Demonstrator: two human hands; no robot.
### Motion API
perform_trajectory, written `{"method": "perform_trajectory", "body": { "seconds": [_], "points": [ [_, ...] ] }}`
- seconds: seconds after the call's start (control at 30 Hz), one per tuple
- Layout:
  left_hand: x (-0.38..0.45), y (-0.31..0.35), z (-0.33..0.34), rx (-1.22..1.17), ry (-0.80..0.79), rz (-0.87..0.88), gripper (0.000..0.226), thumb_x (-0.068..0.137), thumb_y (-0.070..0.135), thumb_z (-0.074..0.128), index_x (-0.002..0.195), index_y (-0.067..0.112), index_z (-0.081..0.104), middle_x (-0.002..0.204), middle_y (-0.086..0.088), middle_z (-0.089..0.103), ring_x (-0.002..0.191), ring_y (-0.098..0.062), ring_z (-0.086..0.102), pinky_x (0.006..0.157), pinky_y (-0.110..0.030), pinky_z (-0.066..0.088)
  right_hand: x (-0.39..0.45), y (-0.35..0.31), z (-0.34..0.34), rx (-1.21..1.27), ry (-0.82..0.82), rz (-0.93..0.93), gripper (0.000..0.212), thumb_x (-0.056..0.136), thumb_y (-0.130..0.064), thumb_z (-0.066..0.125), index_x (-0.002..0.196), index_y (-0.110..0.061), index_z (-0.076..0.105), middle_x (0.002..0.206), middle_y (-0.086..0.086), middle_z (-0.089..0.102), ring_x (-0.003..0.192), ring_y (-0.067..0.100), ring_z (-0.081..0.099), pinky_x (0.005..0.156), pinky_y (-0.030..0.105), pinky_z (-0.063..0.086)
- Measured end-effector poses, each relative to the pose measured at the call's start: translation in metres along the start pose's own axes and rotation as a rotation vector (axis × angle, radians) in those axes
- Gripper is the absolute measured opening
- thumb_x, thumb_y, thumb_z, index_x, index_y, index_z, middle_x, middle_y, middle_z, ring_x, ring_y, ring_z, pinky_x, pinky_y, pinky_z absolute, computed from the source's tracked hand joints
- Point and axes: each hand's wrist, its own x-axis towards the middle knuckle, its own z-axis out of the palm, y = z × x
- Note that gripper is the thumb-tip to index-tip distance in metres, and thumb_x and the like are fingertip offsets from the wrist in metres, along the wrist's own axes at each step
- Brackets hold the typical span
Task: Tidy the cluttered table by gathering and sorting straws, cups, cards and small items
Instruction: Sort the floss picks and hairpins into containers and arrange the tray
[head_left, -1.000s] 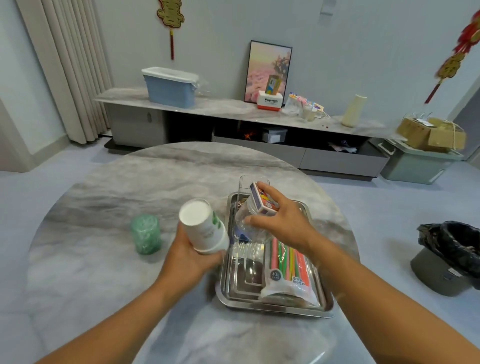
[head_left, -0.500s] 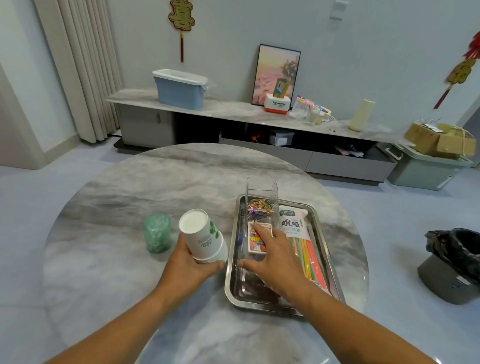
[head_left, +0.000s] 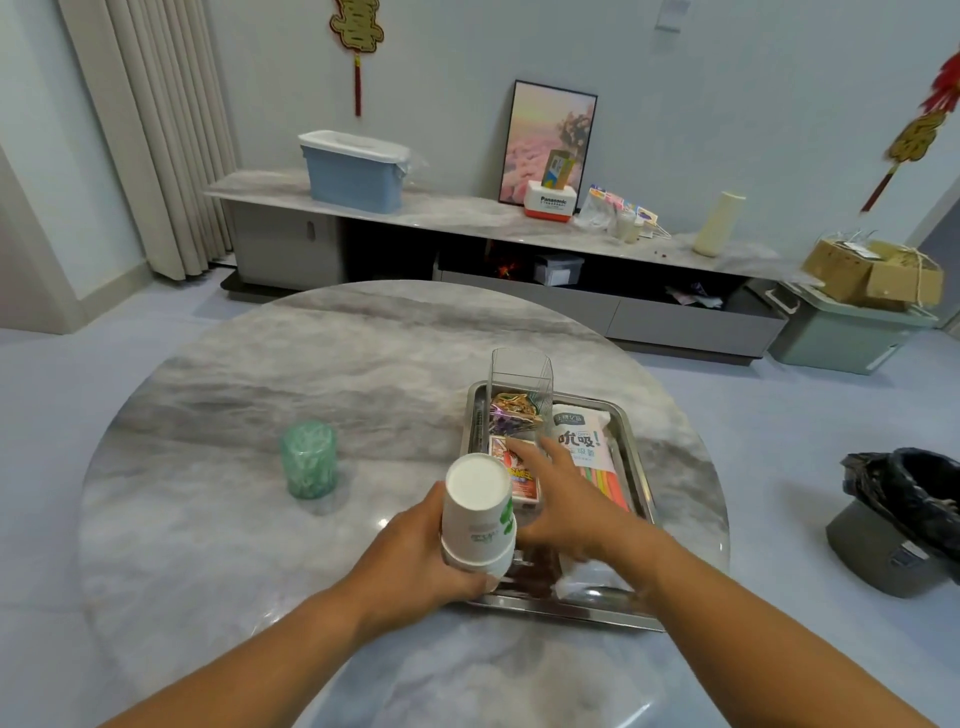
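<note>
Over the steel tray on the tabletop, our left hand grips the stacked paper cups upside down while our right hand, fingers relaxed, rests on the card pack; we should lower the cups squarely beside it.

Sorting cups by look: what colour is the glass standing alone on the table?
Green, patterned glass; head view.

Even, soft indoor light; faint glare on the round grey marble table at its near edge; wide-angle bending at frame edges; hands slightly blurred.
</note>
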Motion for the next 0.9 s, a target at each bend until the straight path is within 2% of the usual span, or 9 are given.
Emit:
{"method": "perform_trajectory", "body": {
  "seconds": [0.13, 0.23, 0.33, 0.4, 0.5, 0.6, 0.7, 0.77, 0.9],
  "points": [
    [0.000, 0.006, 0.002, 0.059, -0.016, 0.017, 0.087, 0.056, 0.057, 0.089, 0.129, 0.057, 0.042, 0.118, 0.033, 0.063, 0.106, 0.007, 0.062, 0.086, -0.025, 0.056, 0.005, 0.000, -0.033, 0.076, -0.099, 0.065, 0.121, 0.070, -0.011, 0.089, 0.159, -0.039, 0.011, 0.167, -0.001, 0.017, 0.144, 0.029, 0.037, 0.105, 0.031, 0.048],
    [0.001, 0.013, 0.008, 0.099, -0.012, 0.030, 0.083, 0.055, 0.059, 0.088, 0.122, 0.062, 0.040, 0.120, 0.034, 0.055, 0.108, 0.008, 0.058, 0.084, -0.017, 0.050, 0.004, -0.001, -0.036, 0.033, -0.099, 0.113, 0.121, 0.069, -0.017, 0.092, 0.159, -0.039, 0.016, 0.161, 0.005, 0.033, 0.138, 0.027, 0.046, 0.086, 0.024, 0.051],
    [0.003, 0.013, 0.016, 0.114, -0.013, 0.030, 0.083, 0.055, 0.057, 0.089, 0.123, 0.056, 0.041, 0.121, 0.031, 0.054, 0.111, 0.002, 0.058, 0.087, -0.019, 0.050, -0.001, 0.003, -0.032, 0.058, -0.061, 0.134, 0.115, 0.068, -0.024, 0.093, 0.156, -0.044, 0.021, 0.146, 0.005, 0.051, 0.105, 0.014, 0.064, 0.068, 0.021, 0.057],
    [0.006, 0.013, 0.020, 0.096, -0.015, 0.005, 0.086, 0.055, 0.055, 0.090, 0.127, 0.049, 0.045, 0.123, 0.026, 0.059, 0.115, -0.002, 0.058, 0.099, -0.031, 0.049, -0.005, 0.005, -0.032, 0.073, -0.048, 0.149, 0.109, 0.068, -0.025, 0.093, 0.154, -0.042, 0.027, 0.138, 0.004, 0.055, 0.093, 0.008, 0.063, 0.070, 0.023, 0.058],
    [0.008, 0.015, 0.020, 0.269, -0.008, 0.047, 0.085, 0.052, 0.069, 0.082, 0.125, 0.046, 0.043, 0.122, 0.028, 0.058, 0.119, -0.003, 0.052, 0.115, -0.037, 0.030, -0.008, 0.005, -0.034, 0.059, -0.085, 0.184, 0.096, 0.075, -0.020, 0.088, 0.154, -0.034, 0.034, 0.128, 0.005, 0.060, 0.090, 0.012, 0.066, 0.070, 0.022, 0.058],
    [0.009, 0.019, 0.015, 0.299, -0.008, 0.091, 0.089, 0.046, 0.079, 0.081, 0.121, 0.052, 0.041, 0.117, 0.031, 0.055, 0.113, -0.001, 0.053, 0.100, -0.031, 0.044, -0.006, 0.004, -0.038, 0.240, -0.123, 0.274, 0.079, 0.090, -0.003, 0.067, 0.156, -0.028, 0.032, 0.099, 0.013, 0.073, 0.076, 0.023, 0.075, 0.072, 0.036, 0.064],
    [0.007, 0.020, 0.016, 0.131, 0.032, 0.060, 0.096, 0.050, 0.084, 0.080, 0.131, 0.055, 0.038, 0.126, 0.029, 0.050, 0.120, 0.001, 0.050, 0.098, -0.032, 0.048, -0.004, -0.003, -0.043, 0.449, -0.080, 0.404, 0.054, 0.102, -0.006, 0.043, 0.154, -0.018, 0.036, 0.091, 0.025, 0.072, 0.077, 0.037, 0.076, 0.069, 0.044, 0.064],
    [0.006, 0.017, 0.020, 0.014, 0.043, 0.045, 0.085, 0.062, 0.072, 0.082, 0.132, 0.057, 0.036, 0.129, 0.026, 0.048, 0.123, 0.000, 0.050, 0.099, -0.034, 0.050, -0.003, -0.008, -0.040, 0.454, -0.040, 0.423, 0.043, 0.105, -0.019, 0.047, 0.145, -0.005, 0.045, 0.091, 0.023, 0.071, 0.078, 0.039, 0.075, 0.070, 0.049, 0.064],
    [0.013, 0.023, 0.023, -0.019, 0.002, 0.021, 0.067, 0.066, 0.045, 0.084, 0.116, 0.061, 0.042, 0.114, 0.020, 0.061, 0.105, -0.003, 0.064, 0.081, -0.037, 0.061, -0.004, -0.011, -0.030, 0.353, -0.021, 0.413, 0.066, 0.093, -0.038, 0.071, 0.145, -0.008, 0.044, 0.101, 0.018, 0.072, 0.079, 0.031, 0.077, 0.074, 0.045, 0.064]
  ]
}}
